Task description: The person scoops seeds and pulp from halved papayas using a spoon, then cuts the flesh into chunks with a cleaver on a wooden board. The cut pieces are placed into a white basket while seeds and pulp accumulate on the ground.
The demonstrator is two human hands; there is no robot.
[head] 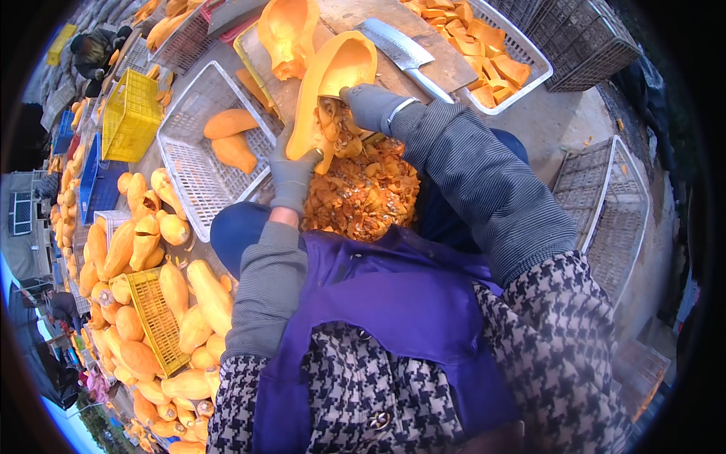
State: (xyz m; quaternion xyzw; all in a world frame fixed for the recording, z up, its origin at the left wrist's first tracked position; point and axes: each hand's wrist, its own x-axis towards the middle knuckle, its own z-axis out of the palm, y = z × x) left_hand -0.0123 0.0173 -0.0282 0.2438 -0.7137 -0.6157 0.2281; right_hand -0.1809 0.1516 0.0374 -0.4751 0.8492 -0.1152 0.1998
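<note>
My left hand (294,173), in a grey glove, grips the lower end of a halved, peeled pumpkin (326,85). The half is tilted, its hollow facing up and towards me. My gloved right hand (374,105) is at the hollow, closed around a scraping tool (330,96) of which only a thin edge shows. Stringy pulp and seeds (336,122) hang from the cavity just below it. Beneath, between my knees, is a heap of orange pulp and seeds (363,193); its container is mostly hidden. A second hollowed pumpkin half (288,34) rests on the wooden board (391,11).
A cleaver (397,45) lies on the board, beside a white crate of pumpkin chunks (493,57). To the left are a white crate (193,164) with two pumpkin pieces and many peeled pumpkins (136,357). An upended crate (601,198) is on the right. Another person (93,54) sits far left.
</note>
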